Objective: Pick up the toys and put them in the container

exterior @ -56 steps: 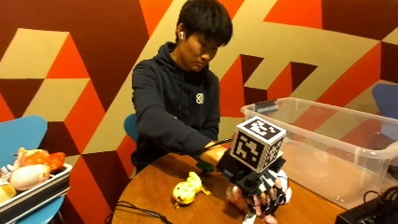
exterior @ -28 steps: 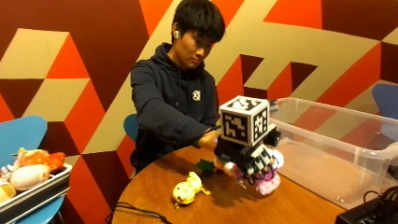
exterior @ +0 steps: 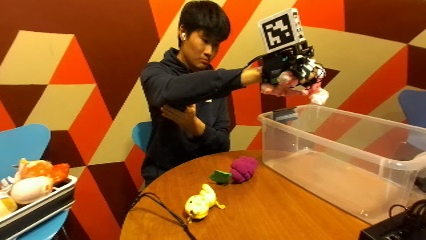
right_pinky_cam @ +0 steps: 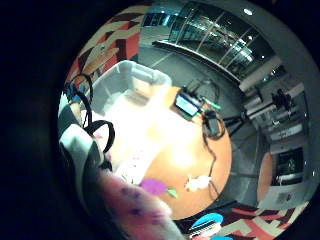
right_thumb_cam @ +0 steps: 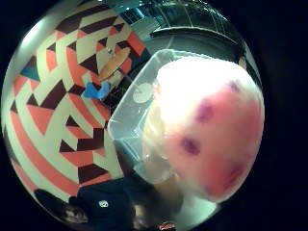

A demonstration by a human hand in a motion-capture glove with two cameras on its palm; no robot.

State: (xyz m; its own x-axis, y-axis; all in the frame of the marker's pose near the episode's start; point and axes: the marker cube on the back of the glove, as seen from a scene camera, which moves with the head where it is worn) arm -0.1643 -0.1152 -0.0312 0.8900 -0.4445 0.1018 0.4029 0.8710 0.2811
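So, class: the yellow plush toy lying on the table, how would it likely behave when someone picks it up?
The yellow plush toy looks soft and stuffed, so it would probably squash and flop rather than stay stiff. It seems light for its size. Lying flat with limbs splayed on the table, it is unlikely to roll.

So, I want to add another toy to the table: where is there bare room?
Bare tabletop lies between the yellow toy and the clear container. The container's floor looks empty too. It is crowded near the person, where the purple toy and green toy touch, and at the cables by the table's near edge.
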